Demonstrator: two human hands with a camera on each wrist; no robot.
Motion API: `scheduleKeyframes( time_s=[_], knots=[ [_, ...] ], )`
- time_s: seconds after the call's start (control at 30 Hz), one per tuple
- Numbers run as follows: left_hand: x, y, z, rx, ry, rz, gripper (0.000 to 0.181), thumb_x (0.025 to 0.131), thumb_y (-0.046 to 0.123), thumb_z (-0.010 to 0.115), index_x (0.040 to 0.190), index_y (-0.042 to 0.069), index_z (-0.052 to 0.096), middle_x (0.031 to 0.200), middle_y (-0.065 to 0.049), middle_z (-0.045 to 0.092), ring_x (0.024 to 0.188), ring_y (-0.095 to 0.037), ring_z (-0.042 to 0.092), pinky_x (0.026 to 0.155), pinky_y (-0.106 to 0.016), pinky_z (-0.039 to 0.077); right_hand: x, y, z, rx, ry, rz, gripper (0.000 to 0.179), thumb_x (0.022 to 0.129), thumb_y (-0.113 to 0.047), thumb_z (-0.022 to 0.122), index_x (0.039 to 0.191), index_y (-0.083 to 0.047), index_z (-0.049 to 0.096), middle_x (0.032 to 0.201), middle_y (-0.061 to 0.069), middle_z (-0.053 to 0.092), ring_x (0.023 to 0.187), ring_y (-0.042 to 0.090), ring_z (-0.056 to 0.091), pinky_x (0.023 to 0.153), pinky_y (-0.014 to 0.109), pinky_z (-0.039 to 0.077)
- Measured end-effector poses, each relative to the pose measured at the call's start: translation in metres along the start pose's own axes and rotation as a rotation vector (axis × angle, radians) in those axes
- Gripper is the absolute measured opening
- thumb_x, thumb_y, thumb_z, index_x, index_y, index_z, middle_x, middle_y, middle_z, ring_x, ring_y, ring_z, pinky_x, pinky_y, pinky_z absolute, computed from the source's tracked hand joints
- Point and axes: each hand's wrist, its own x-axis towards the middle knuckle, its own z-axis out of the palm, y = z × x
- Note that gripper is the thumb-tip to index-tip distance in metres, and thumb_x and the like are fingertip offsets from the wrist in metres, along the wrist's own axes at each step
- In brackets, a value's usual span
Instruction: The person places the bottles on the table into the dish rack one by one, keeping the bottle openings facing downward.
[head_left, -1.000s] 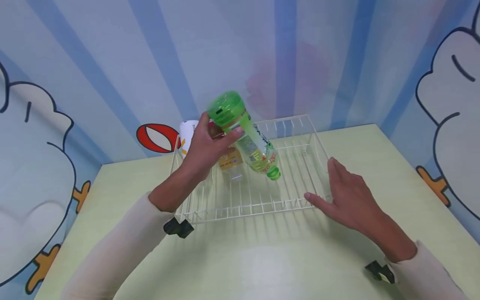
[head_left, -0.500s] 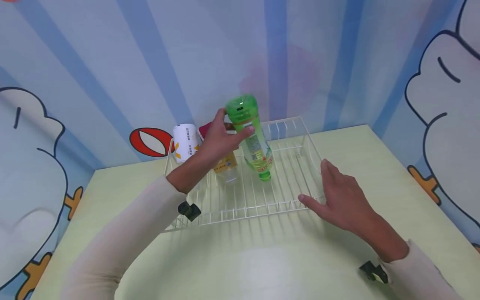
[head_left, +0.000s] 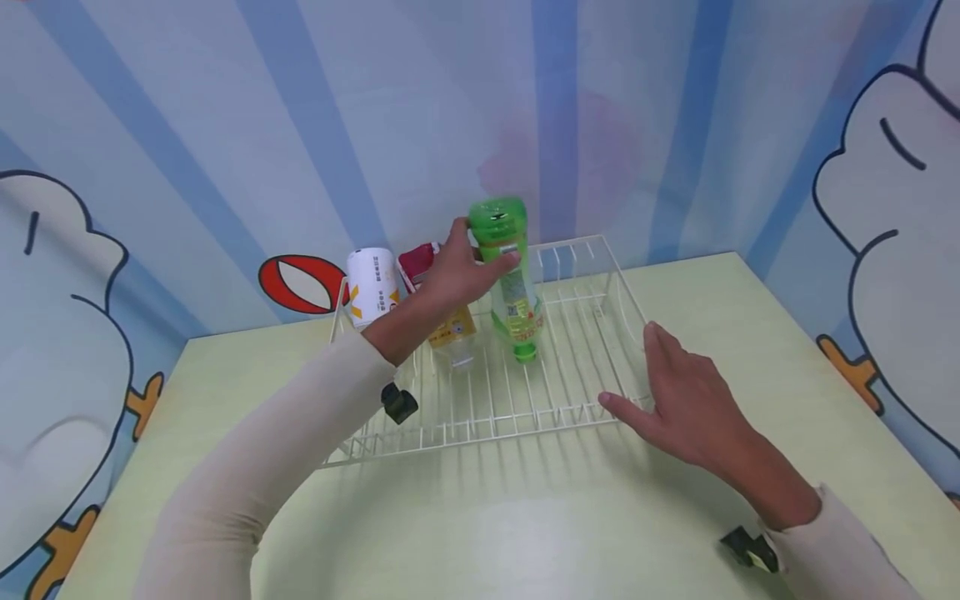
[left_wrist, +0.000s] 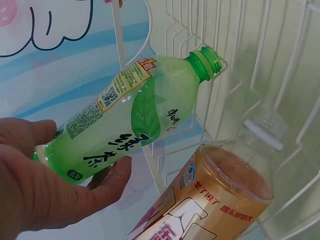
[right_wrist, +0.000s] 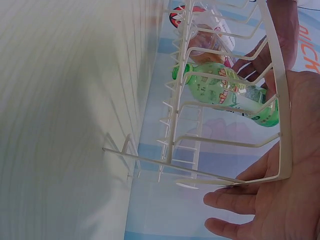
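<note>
My left hand (head_left: pixel 465 271) grips a green tea bottle (head_left: pixel 513 287) near its base, thumb on one side and fingers on the other. The bottle is upside down, its green cap (left_wrist: pixel 205 63) low at the wires of a white wire rack (head_left: pixel 592 408). Beside it in the rack, a gold-labelled drink bottle (left_wrist: pixel 215 195) leans with its neck down; my left arm partly covers it in the head view. At the rack's right end, my right hand (head_left: pixel 690 396) rests with fingers extended outside the side frame and thumb out over the front edge.
A white cylinder with yellow marks (head_left: pixel 371 283) stands at the rack's back left. The rack sits on a pale table (head_left: pixel 517 533), near a blue striped, cartoon-printed backdrop (head_left: pixel 450 108). A small black device (head_left: pixel 750 550) hangs by my right sleeve.
The left hand has moved right with the tea bottle and turned it from slanted to nearly upright, cap down. The right hand stays at the rack's right end.
</note>
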Motion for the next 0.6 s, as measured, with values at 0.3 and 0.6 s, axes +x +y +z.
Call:
scheduleKeyframes(
  time_s=[0.3, 0.6],
  knots=[
    [0.005, -0.001, 0.008, 0.027, 0.025, 0.046, 0.076, 0.096, 0.035, 0.066, 0.151, 0.007, 0.022, 0.137, -0.014, 0.051, 0.122, -0.028, 0.054, 0.093, -0.044, 0.051, 0.0, 0.0, 0.003, -0.001, 0.01, -0.005, 0.098, 0.09, -0.053, 0.063, 0.146, 0.018, 0.026, 0.143, 0.037, 0.04, 0.111, 0.052, 0.056, 0.089, 0.061, 0.047],
    [0.008, 0.0, 0.014, 0.019, 0.019, 0.062, 0.076, 0.097, 0.036, 0.065, 0.151, 0.007, 0.02, 0.134, -0.014, 0.052, 0.121, -0.027, 0.055, 0.092, -0.042, 0.051, -0.001, 0.001, 0.0, -0.006, -0.009, 0.013, 0.098, 0.09, -0.053, 0.063, 0.147, 0.017, 0.024, 0.143, 0.037, 0.039, 0.11, 0.053, 0.056, 0.09, 0.062, 0.047]
  ],
)
